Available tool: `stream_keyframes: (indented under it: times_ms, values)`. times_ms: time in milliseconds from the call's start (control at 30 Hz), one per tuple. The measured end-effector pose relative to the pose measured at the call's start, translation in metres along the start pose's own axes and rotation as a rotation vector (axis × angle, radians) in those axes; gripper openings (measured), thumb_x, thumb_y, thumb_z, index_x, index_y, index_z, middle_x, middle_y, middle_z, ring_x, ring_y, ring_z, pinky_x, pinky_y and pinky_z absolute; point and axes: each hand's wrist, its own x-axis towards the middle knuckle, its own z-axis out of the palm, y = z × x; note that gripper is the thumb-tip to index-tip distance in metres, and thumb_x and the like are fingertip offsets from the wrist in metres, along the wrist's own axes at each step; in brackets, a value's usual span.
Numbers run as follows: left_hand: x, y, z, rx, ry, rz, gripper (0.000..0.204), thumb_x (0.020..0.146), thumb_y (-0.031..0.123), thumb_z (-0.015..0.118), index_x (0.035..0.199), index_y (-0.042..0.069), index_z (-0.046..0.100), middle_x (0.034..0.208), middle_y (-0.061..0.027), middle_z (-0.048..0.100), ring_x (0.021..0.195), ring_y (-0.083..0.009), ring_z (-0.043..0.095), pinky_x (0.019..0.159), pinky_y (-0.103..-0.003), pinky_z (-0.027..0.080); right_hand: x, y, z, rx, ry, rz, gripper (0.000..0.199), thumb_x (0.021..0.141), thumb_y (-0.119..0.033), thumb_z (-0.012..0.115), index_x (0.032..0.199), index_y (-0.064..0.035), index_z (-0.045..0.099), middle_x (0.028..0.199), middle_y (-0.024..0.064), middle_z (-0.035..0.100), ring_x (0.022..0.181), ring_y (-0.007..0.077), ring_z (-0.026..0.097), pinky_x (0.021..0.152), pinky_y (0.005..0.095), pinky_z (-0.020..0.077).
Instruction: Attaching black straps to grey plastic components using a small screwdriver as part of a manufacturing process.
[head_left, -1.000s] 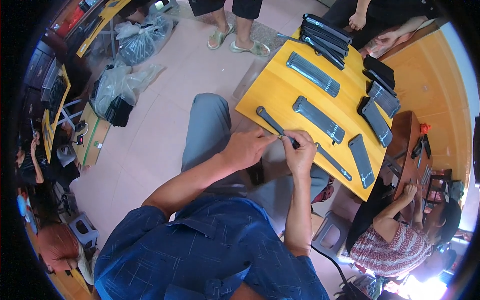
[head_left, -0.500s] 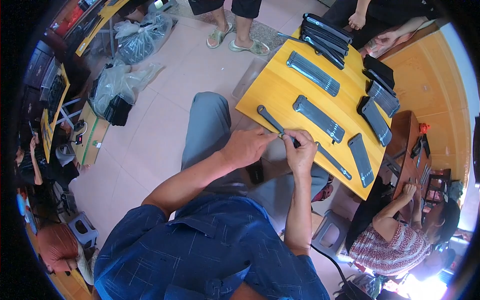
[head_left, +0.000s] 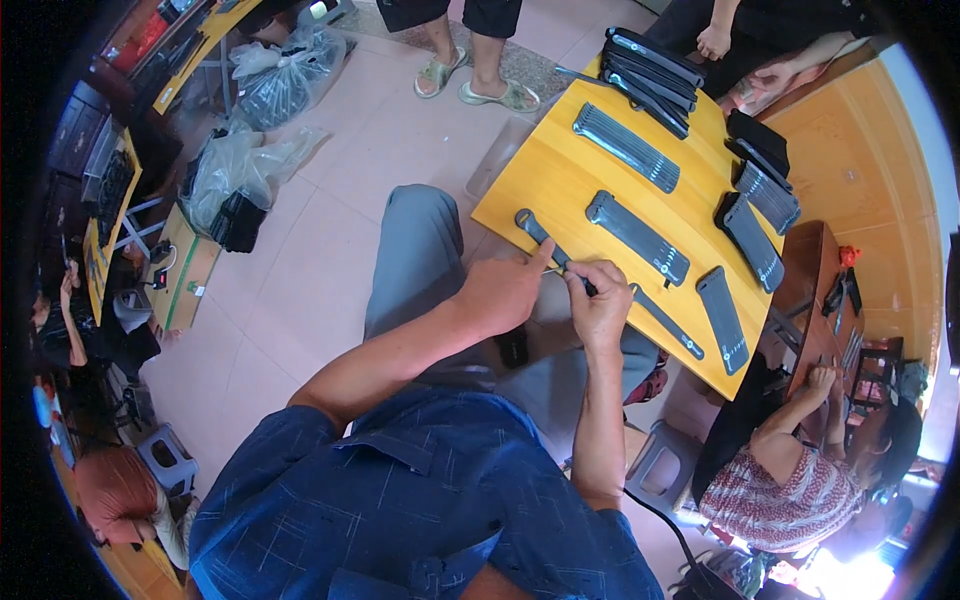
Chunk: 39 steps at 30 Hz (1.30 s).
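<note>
A narrow dark strap (head_left: 532,228) with a ring-like end lies slantwise over the near left edge of the yellow table. My left hand (head_left: 503,293) reaches to it with the index finger stretched out, its tip touching the strap; the other fingers are curled and partly hidden. My right hand (head_left: 601,312) pinches the near end of the strap between thumb and fingers, which cover most of that end. Just right of this hand, a similar single dark strap (head_left: 668,322) lies along the table edge. Beyond both hands rests a flat pack of dark straps (head_left: 638,238).
More dark packs lie on the yellow table (head_left: 560,165), with a black pile (head_left: 650,75) at its far end. A person's hand (head_left: 714,42) is beyond it. Another person (head_left: 785,490) sits at right. Plastic bags (head_left: 285,75) stand on the floor at far left.
My left hand has shifted slightly, and its index finger now points farther up along the strap. My right hand keeps its pinch in nearly the same place.
</note>
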Motion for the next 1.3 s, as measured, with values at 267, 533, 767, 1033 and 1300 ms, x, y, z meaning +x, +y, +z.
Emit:
stream_keyframes:
  times_ms: [267,533,767,1033,1300]
  values:
    - [0.006,-0.002,-0.002,0.098,-0.101,0.015,0.062,0.092,0.014,0.055,0.153,0.002,0.047,0.086,-0.0164,0.073,0.070,-0.0340,0.073,0.061,-0.050,0.056,0.002,0.002,-0.003,0.009,-0.026,-0.037,0.010,0.083,0.001,0.077,0.093,-0.0008,0.078,0.086,0.0129,0.073,0.080,0.0262,0.070,0.074,0.0338,0.0540]
    - [0.008,-0.009,0.003,0.070,-0.037,0.014,0.061,0.092,0.012,0.055,0.153,0.005,0.048,0.082,-0.0152,0.073,0.067,-0.0343,0.072,0.059,-0.050,0.056,0.003,0.002,-0.002,0.054,-0.029,-0.010,0.010,0.081,0.000,0.077,0.091,-0.0021,0.078,0.085,0.0146,0.071,0.083,0.0322,0.069,0.078,0.0393,0.0542]
    - [0.006,-0.015,0.008,0.046,-0.063,-0.028,0.062,0.094,0.012,0.055,0.155,0.011,0.046,0.081,-0.0168,0.072,0.069,-0.0364,0.072,0.060,-0.051,0.055,0.001,0.005,0.000,0.067,-0.021,-0.014,0.008,0.081,0.000,0.077,0.089,-0.0019,0.077,0.086,0.0140,0.071,0.083,0.0318,0.069,0.078,0.0393,0.0543]
    - [0.010,-0.027,0.004,0.101,-0.042,-0.103,0.058,0.096,0.014,0.053,0.154,0.012,0.047,0.078,-0.0153,0.072,0.068,-0.0357,0.072,0.061,-0.051,0.055,-0.001,0.008,0.001,0.078,-0.002,-0.038,0.008,0.081,0.000,0.077,0.089,-0.0021,0.076,0.086,0.0140,0.071,0.084,0.0319,0.069,0.079,0.0396,0.0539]
    - [0.018,-0.033,-0.007,0.131,-0.028,-0.049,0.049,0.097,0.013,0.052,0.146,0.011,0.058,0.075,-0.0145,0.071,0.069,-0.0355,0.072,0.062,-0.051,0.056,0.001,0.007,0.000,0.070,-0.016,-0.057,0.008,0.081,0.001,0.076,0.088,-0.0018,0.075,0.084,0.0144,0.070,0.084,0.0330,0.068,0.078,0.0403,0.0534]
